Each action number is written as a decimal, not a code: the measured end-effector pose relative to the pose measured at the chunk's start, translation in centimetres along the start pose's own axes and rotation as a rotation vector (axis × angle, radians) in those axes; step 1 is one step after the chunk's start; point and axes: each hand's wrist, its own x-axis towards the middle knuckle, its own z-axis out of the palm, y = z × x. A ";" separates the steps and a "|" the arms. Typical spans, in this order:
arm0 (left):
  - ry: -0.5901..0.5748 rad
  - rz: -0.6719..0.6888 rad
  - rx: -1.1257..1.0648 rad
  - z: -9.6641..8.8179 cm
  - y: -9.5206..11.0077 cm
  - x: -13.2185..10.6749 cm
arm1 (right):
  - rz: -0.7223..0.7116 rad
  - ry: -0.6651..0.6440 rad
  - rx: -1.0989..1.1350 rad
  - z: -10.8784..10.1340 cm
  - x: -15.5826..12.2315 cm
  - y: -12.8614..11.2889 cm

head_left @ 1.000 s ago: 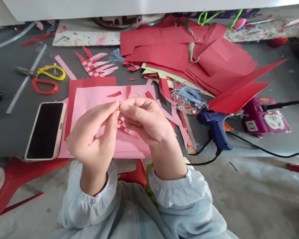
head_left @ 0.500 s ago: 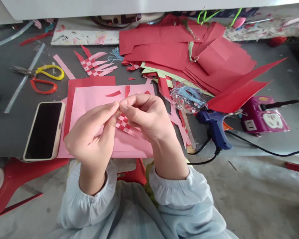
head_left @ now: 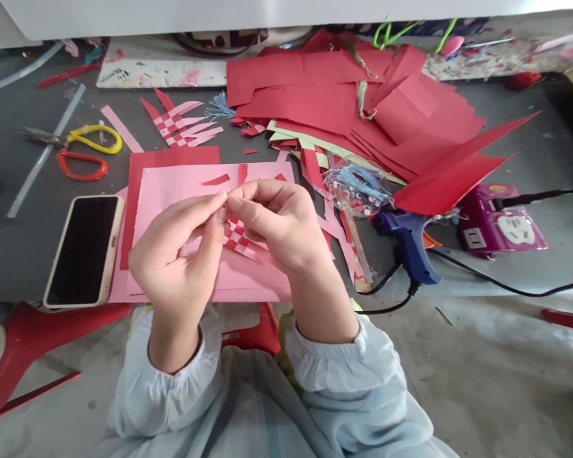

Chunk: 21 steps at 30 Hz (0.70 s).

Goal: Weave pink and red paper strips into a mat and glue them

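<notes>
My left hand (head_left: pixel 179 254) and my right hand (head_left: pixel 279 222) meet fingertip to fingertip above a pink paper sheet (head_left: pixel 181 187). Between them they pinch a small woven piece of red and pink paper strips (head_left: pixel 239 238), which hangs below the fingers. Both hands are closed in a pinch on it. The pink sheet lies on a red sheet (head_left: pixel 172 158) at the table's near edge. A few red paper scraps (head_left: pixel 217 180) lie on the pink sheet behind my hands.
A phone (head_left: pixel 83 249) lies at the left. Scissors with yellow and red handles (head_left: pixel 83 149) and another woven piece (head_left: pixel 181 124) sit further back. A heap of red paper (head_left: pixel 363 102) fills the back right. A blue glue gun (head_left: pixel 408 245) and a purple socket box (head_left: pixel 501 226) lie at the right.
The woven piece has turned so more of its chequered face shows beneath my fingers. My hands stay in nearly the same place.
</notes>
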 end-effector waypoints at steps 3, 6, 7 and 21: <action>0.001 -0.005 -0.021 0.0 0.1 0.1 | -0.022 -0.036 0.023 -0.1 0.0 0.0; 0.005 -0.017 -0.041 0.0 0.1 0.2 | -0.045 -0.070 0.055 -0.3 0.1 0.2; 0.009 -0.023 -0.045 0.0 0.1 0.2 | -0.046 -0.080 0.064 -0.4 0.1 0.3; 0.032 -0.017 -0.122 0.1 0.0 0.4 | -0.015 -0.095 0.029 -0.6 0.2 0.5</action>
